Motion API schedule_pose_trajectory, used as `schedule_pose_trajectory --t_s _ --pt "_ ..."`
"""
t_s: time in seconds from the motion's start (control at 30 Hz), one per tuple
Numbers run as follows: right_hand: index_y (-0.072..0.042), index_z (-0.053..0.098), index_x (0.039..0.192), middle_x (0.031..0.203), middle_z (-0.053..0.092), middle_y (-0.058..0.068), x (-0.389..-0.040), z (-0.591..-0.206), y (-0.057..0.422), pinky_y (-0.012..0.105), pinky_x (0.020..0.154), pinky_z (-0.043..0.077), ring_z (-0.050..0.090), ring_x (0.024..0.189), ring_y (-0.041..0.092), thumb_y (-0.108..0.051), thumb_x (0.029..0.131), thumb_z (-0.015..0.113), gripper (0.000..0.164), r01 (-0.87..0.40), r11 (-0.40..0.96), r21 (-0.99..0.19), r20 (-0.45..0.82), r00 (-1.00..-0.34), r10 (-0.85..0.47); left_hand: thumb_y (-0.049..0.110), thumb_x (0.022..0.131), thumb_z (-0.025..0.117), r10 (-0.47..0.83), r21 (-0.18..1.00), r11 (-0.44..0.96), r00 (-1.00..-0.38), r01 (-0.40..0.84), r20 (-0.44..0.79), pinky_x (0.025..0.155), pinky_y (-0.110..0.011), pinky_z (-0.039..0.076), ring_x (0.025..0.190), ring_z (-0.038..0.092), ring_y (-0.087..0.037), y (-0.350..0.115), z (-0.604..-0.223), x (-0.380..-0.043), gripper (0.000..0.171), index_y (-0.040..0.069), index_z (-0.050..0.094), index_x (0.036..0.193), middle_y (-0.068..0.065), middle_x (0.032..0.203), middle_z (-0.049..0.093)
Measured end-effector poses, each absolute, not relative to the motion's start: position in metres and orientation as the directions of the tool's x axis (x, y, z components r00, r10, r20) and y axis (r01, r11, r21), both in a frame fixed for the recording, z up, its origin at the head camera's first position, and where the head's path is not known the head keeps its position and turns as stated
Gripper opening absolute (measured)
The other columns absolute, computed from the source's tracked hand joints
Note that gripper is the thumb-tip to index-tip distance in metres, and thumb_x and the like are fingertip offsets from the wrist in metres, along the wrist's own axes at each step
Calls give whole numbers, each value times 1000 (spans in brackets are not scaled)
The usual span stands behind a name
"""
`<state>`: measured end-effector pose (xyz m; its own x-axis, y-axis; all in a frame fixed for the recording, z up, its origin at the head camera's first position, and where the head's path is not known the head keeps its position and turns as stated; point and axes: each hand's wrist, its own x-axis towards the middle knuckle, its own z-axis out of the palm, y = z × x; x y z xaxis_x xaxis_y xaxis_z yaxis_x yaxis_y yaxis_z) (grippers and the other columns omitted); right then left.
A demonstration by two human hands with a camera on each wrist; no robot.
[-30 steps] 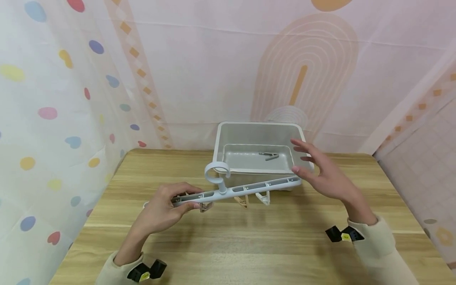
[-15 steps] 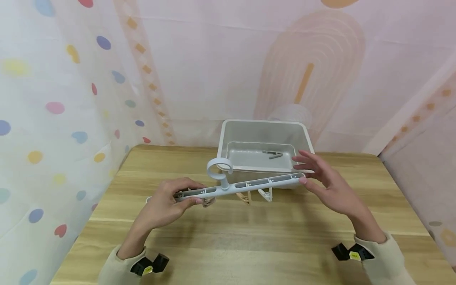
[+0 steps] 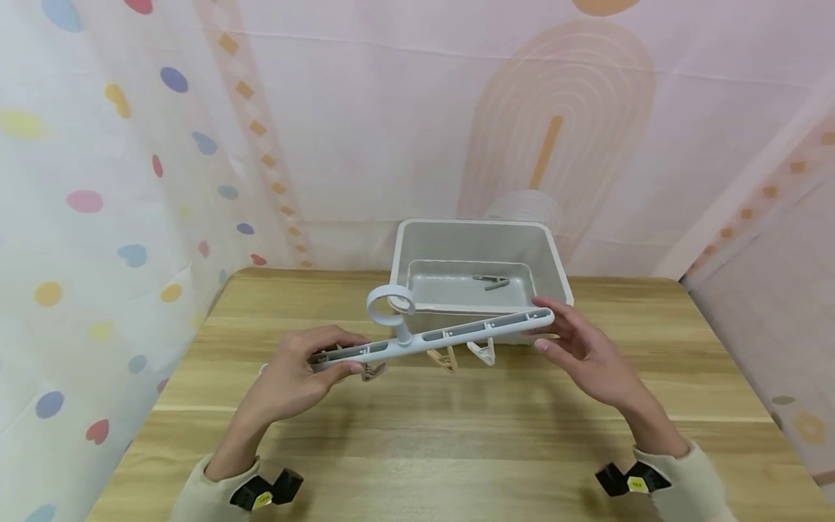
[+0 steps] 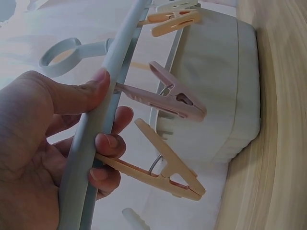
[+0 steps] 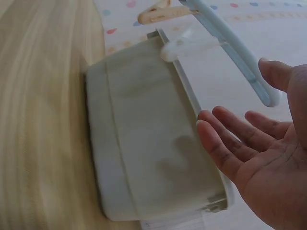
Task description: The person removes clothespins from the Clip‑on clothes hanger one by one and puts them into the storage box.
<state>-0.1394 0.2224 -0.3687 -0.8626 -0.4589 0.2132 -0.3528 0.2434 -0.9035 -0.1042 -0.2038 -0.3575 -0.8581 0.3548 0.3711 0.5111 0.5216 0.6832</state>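
Note:
A pale blue clip hanger (image 3: 457, 335) with a ring-like hook is held in the air, its right end tilted upward. My left hand (image 3: 293, 377) grips the left part of its bar, thumb on the near side and fingers curled behind. Clothespins hang below the bar: a pinkish one (image 4: 168, 93) and an orange one (image 4: 158, 177) by the left hand, then another orange one (image 3: 445, 359) and a white one (image 3: 483, 353). My right hand (image 3: 590, 355) is beside the bar's right end, fingers spread and holding nothing; its thumb is close to the bar in the right wrist view.
Behind the hanger, a light grey plastic bin (image 3: 483, 243) stands at the back of the wooden table (image 3: 417, 442). Inside lies a grey clothespin (image 3: 493, 282). A patterned curtain (image 3: 365, 130) hangs behind the table.
My right hand has come down from beside the bin's rim to the hanger's right end, which has risen slightly. The left hand keeps its grip.

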Motion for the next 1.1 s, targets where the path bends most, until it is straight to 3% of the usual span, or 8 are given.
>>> schedule_pose_trajectory --t_s 0.07,0.2,0.47,0.67,0.87,1.1 --pt "-14 43 154 133 64 16 -137 -373 219 22 95 55 66 119 10 -8 104 60 53 -340 257 -905 201 -872 -447 15 84 85 351 681 526 -859 509 372 69 -22 52 77 66 -7 -204 -358 -104 31 26 77 112 10 101 77" --pt "-10 51 144 127 67 19 -134 -381 211 23 95 55 67 117 13 -8 103 60 42 -354 251 -901 218 -870 -443 16 84 85 347 687 525 -863 503 366 68 -22 52 77 67 -9 -204 -359 -104 29 26 77 111 10 100 77" --pt "-8 57 137 127 68 17 -130 -391 195 26 94 57 68 114 11 -9 103 60 34 -354 233 -906 232 -874 -428 15 85 84 350 702 517 -870 489 348 68 -23 53 78 66 -8 -203 -360 -103 28 23 77 110 8 101 78" --pt "-7 64 129 123 68 14 -128 -394 184 26 92 57 68 110 24 -9 102 63 27 -377 241 -895 261 -877 -404 13 85 84 355 708 511 -870 488 344 69 -23 53 79 67 -7 -202 -361 -104 28 23 77 111 8 102 78" --pt "-9 65 128 119 70 13 -129 -398 172 26 91 57 67 107 13 -11 101 64 27 -390 261 -883 267 -875 -403 14 86 83 367 709 499 -862 499 349 68 -23 53 78 65 -7 -201 -361 -106 27 22 77 111 7 102 78" --pt "-1 67 121 108 71 11 -130 -400 164 27 82 59 67 95 10 -9 101 64 22 -400 256 -880 286 -876 -388 15 86 83 370 709 500 -863 497 344 68 -23 52 77 65 -7 -200 -360 -108 27 22 77 111 7 102 78"
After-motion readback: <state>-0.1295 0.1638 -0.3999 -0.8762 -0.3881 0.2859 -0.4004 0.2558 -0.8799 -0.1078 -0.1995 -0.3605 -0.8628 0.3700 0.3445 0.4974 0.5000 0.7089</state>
